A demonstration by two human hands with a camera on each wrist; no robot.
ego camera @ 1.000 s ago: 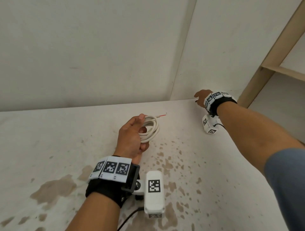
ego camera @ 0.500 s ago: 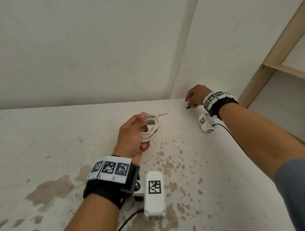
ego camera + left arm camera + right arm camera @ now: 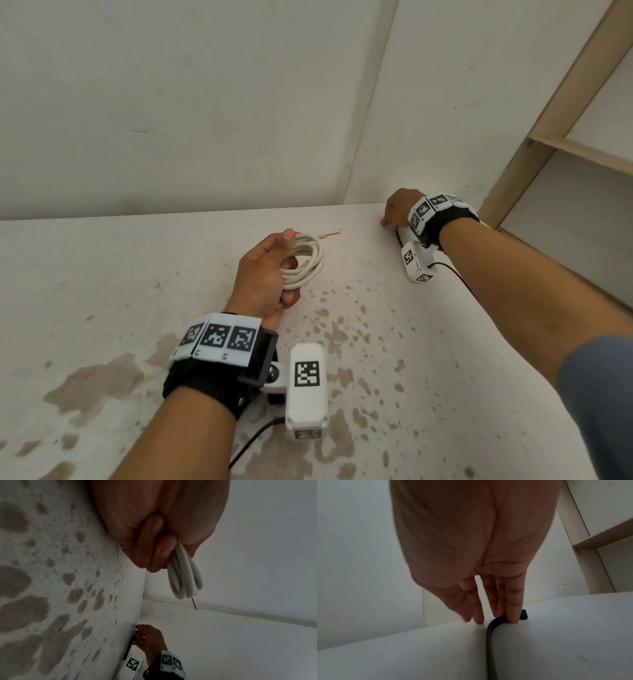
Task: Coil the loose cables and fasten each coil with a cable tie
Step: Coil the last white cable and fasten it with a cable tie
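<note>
A white cable coil with a red wire end sticking out is held in my left hand just above the table's middle. The left wrist view shows the fingers curled round the coil's loops. My right hand is at the far right corner of the table. There its straight fingers point down and press their tips on a black cable tie lying flat on the tabletop. The tie runs back under the wrist, and part of it is hidden by the fingers.
The table is white with brown stains across its near half. It stands in a corner between two white walls. A wooden shelf frame rises just past the table's right edge, close to my right arm.
My right hand has come down at the far corner, from holding the black tie up to pressing it on the tabletop. The left hand with the coil has stayed put.
</note>
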